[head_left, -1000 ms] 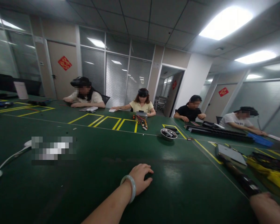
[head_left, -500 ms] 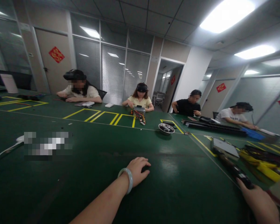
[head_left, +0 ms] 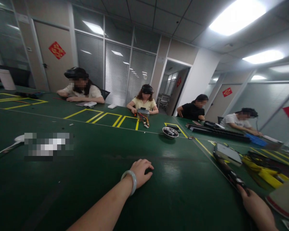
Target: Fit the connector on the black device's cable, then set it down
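My left hand [head_left: 141, 173] rests on the green tabletop [head_left: 86, 179], palm down with fingers loosely bent and apart, holding nothing; a pale bangle [head_left: 132, 181] circles the wrist. At the lower right, my right hand [head_left: 257, 205] is closed around the near end of a long, slim, dark tool [head_left: 230, 173]. I cannot make out its exact kind. The tool points forward and left, its far end beside a flat grey box [head_left: 228, 153]. Ahead of my left hand stands a shiny metal bowl [head_left: 167, 136] with small dark items in it.
A yellow-and-black bag [head_left: 267, 171] and a pale container [head_left: 285, 199] lie near my right hand. A white cable [head_left: 4, 149] runs along the left. Several people sit across the table, one behind a grey device with coloured wires [head_left: 143, 120]. Yellow tape [head_left: 101, 117] marks the surface.
The view has shifted slightly. My right hand and the dark tool appear a little further left; my left hand stays on the table. The black-shirted person's headwear no longer shows.
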Available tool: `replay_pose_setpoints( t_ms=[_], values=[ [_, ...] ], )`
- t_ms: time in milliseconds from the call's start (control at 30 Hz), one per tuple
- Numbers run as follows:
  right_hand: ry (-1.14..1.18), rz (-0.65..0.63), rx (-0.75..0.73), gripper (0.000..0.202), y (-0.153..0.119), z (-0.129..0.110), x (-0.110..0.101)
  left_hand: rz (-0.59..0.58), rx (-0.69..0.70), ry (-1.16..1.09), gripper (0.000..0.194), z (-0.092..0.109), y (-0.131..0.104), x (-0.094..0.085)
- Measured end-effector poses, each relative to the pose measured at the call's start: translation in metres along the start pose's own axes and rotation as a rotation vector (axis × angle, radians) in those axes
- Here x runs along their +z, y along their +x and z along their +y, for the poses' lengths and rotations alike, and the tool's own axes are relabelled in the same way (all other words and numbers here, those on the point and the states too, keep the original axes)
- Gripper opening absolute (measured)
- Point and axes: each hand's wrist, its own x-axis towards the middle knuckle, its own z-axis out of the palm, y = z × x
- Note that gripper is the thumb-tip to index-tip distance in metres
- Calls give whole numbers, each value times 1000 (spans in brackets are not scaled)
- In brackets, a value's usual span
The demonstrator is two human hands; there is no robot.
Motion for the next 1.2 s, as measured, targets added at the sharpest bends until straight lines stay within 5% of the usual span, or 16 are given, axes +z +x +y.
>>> replay_pose_setpoints(
  t_ms=[67,233,467,600,700,867,1033,1200],
  values=[
    [82,-106,64,68,-14,-18,-7,-11,-8,2,27,-1,1,2],
    [276,-211,-126,65,-54,-95,-20,39,-14,-13,31,-3,3,7],
    [519,-369,-560,48,-120,-252,-33,261,62,17,49,1,-1,4],
    [570,-421,-825,38,-158,-340,-42,346,117,99,39,1,-1,2],
    [563,-382,-915,34,-173,-386,-41,357,30,138,30,-6,0,0],
    [545,-341,-926,29,-176,-412,-31,372,-78,171,31,-15,2,-5],
    [562,-251,-894,29,-179,-407,-32,370,-58,205,29,-16,3,-3],
    [461,-162,-887,36,-177,-392,-56,370,-56,233,28,-17,3,-2]
  ],
)
